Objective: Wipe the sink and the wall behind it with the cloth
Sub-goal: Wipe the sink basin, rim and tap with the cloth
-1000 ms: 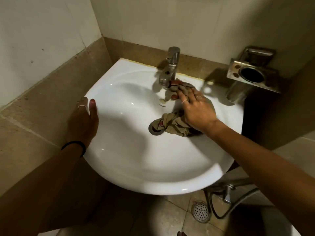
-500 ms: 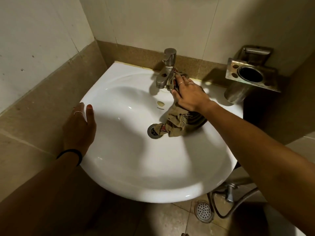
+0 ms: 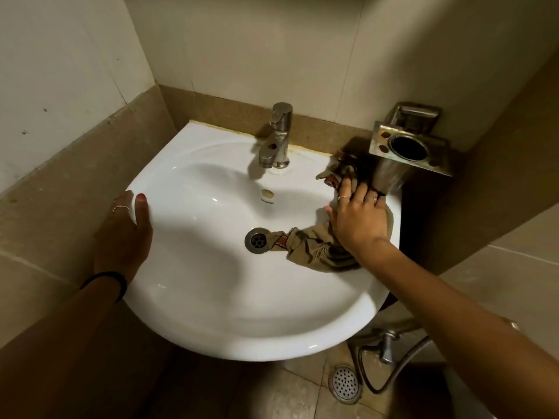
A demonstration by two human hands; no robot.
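Cream tiled wall (image 3: 257, 55) with a brown tile band behind; not yet wiped, by the look of where the cloth lies

White ceramic corner sink (image 3: 211, 297) fills the middle of the view, bowl glossy, round steel drain (image 3: 257, 240) at its lowest point

Crumpled olive-and-red patterned cloth (image 3: 308, 246) is draped over the sink's right rim: one tail trails down to the drain's edge, the other bunches toward the back right corner, under the steel wall-mounted cup holder (image 3: 408, 149)

Right hand (image 3: 358, 219) presses flat on the cloth, fingers spread apart, palm down, not gripping it. Left hand (image 3: 124, 234) rests on the left rim, fingers laid loosely together, thumb inside the lip, holding nothing; a brace, by my reading

Chrome single-lever tap (image 3: 276, 137) stands clear of both hands

Step in hand, as judged: wiping the right rim and back corner of the sink. Next move calls for sweeping the cloth along the back edge, then lifting it onto the wall; the trailing tail may need gathering first

Against half a second ago: right hand and cloth top have shifted from the tap's base rightward to the corner beneath the holder; left hand unchanged; the drain now shows fully
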